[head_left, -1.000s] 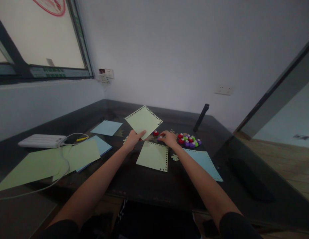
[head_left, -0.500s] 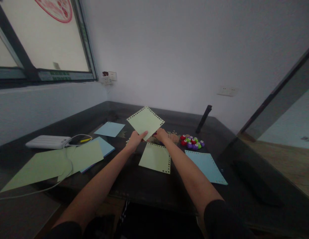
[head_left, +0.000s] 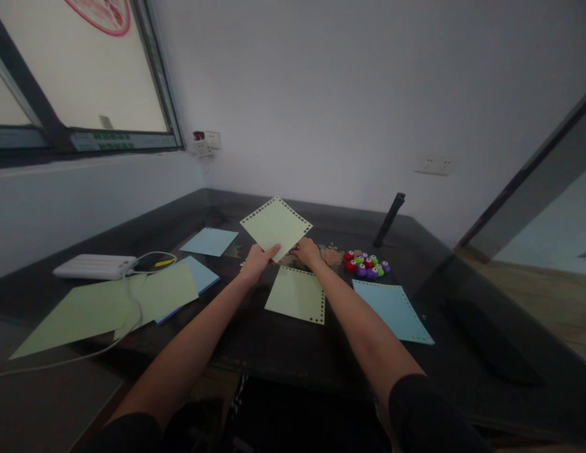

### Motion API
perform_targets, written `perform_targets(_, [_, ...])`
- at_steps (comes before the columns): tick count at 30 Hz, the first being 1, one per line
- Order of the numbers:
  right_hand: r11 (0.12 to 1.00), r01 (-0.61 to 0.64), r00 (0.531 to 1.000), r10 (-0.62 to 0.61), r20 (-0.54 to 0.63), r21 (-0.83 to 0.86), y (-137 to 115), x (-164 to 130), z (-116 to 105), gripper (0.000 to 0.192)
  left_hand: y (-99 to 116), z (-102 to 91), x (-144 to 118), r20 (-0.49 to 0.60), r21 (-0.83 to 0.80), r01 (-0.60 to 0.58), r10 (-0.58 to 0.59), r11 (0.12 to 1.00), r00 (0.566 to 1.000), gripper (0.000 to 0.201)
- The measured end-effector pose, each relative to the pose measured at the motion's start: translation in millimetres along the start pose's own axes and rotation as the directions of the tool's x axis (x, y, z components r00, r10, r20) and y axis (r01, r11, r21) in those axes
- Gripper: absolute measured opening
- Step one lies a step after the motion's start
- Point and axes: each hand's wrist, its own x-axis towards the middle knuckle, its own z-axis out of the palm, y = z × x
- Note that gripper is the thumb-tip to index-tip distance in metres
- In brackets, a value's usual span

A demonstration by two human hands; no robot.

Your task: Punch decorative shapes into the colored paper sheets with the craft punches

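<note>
A dark glossy desk point(head_left: 283, 352) fills the corner beneath a window. Large pale green paper sheets point(head_left: 108, 305) lie at its left, a white cable across them, beside a flat white power strip point(head_left: 95, 267). A light blue sheet with punched edges point(head_left: 391, 302) lies at right, and a pale green punched sheet point(head_left: 296, 294) lies flat between the forearms. The left hand point(head_left: 255, 261) pinches the lower corner of a tilted pale green square sheet with perforated edges point(head_left: 275, 226), raised above the desk. The right hand point(head_left: 308, 251) is closed at that sheet's lower right edge; what it grips is hidden. Small red, green and purple punches point(head_left: 367, 265) cluster just right.
</note>
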Motion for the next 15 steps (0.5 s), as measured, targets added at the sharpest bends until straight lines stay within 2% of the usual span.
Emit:
perform_targets(3, [0.996,0.039,0.999,-0.036,-0.031,0.08,0,-6,-10,0.025,1,0.0,0,-0.013,-0.007,0.004,-0.004,1.0,1.0,0.029])
perform_targets(5, [0.963,0.095,0.994,-0.078,-0.077,0.251,4,-15,-21,0.03,0,-0.6,1,-0.034,-0.008,-0.006,0.005,1.0,0.999,0.031])
perform_targets(7, [0.874,0.126,0.99,-0.08,-0.116,0.469,10,-30,-34,0.032,-3,-0.4,1,-0.055,0.003,-0.018,0.018,1.0,0.998,0.032])
perform_targets(9, [0.79,0.118,0.992,-0.066,-0.107,0.602,18,-50,-48,0.036,-6,2.3,0,-0.052,0.018,-0.022,0.023,1.0,0.998,0.032])
perform_targets(12, [0.66,0.055,0.998,-0.037,-0.041,0.75,28,-87,-69,0.049,-6,14.6,-9,-0.016,0.027,-0.007,0.007,1.0,1.0,0.027])
perform_targets(13, [0.611,0.031,0.999,-0.025,-0.019,0.791,31,-99,-75,0.048,-4,20.8,-13,0.001,0.028,0.004,-0.004,1.0,1.0,0.025])
perform_targets(15, [0.566,-0.016,1.0,-0.005,0.023,0.824,34,-121,-85,0.04,4,34.8,-21,0.063,0.032,0.029,-0.03,0.999,0.998,0.023])
